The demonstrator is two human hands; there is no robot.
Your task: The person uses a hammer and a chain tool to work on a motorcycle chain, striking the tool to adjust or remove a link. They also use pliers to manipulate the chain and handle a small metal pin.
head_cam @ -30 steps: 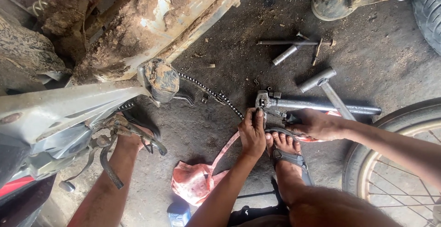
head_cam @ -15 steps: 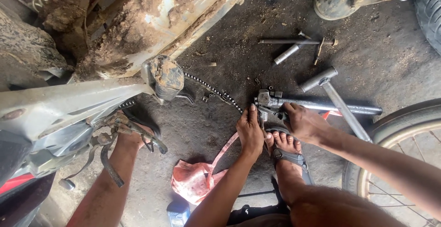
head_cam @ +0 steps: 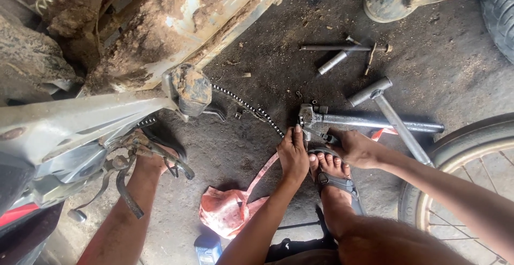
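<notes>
**Working a drive chain at a long-handled tool on a workshop floor**

Pressing down on the end of the drive chain [head_cam: 247, 106], the left hand [head_cam: 293, 155] has its fingers bent over the point where the chain meets the head of the long-handled tool [head_cam: 369, 121]; whether the fingers are pinched shut around a link cannot be told. Just to the right of this grip, the right hand [head_cam: 357, 148] is curled around a small dark part at the tool head, its fingers closed on it. A sandalled foot [head_cam: 332, 175] rests directly below and between the two hands, touching the tool. From the grip the chain runs up and to the left to the mud-caked motorcycle frame [head_cam: 160, 45]. Below and left of the grip lies a pink rag [head_cam: 227, 211]. A spoked wheel [head_cam: 455, 190] stands to the right, and loose metal rods [head_cam: 337, 50] lie above.
</notes>
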